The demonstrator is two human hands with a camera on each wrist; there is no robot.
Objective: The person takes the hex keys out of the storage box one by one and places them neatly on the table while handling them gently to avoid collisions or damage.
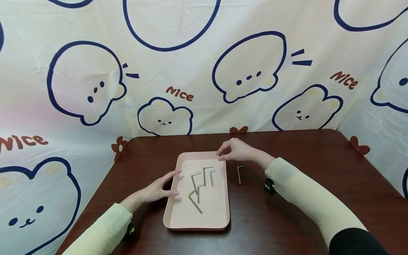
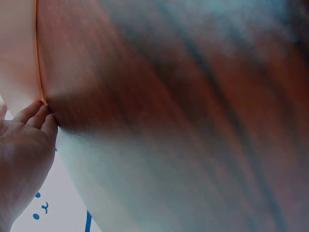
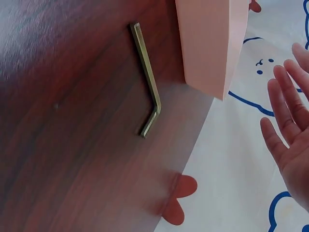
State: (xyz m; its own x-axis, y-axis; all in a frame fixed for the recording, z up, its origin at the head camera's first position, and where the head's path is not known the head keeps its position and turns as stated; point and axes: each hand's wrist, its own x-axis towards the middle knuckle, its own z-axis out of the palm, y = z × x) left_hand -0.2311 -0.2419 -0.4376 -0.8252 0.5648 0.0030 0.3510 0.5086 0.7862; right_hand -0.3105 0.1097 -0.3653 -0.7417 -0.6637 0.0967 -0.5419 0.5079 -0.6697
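A left hand (image 1: 155, 189), fingers and thumb apart, touched a tray (image 1: 213, 214), Allen keys (image 1: 204, 177) just beyond them, while a lone key (image 3: 147, 67) lay near the right hand (image 1: 238, 150), its fingers parted.

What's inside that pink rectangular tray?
Five L-shaped metal rods: three brass-coloured, two silvery. The right hand covers the tray at its far right corner, so that part can't be seen.

The word "Nice" (image 1: 182, 95) stands in reddish-brown letters on the patterned cloth (image 1: 197, 71), higher than the right hand (image 1: 238, 150) and to its left. A second "Nice" (image 1: 344, 80) is higher than that hand, to its right; a third "Nice" (image 1: 28, 141) lies well left of the left hand (image 1: 157, 188).
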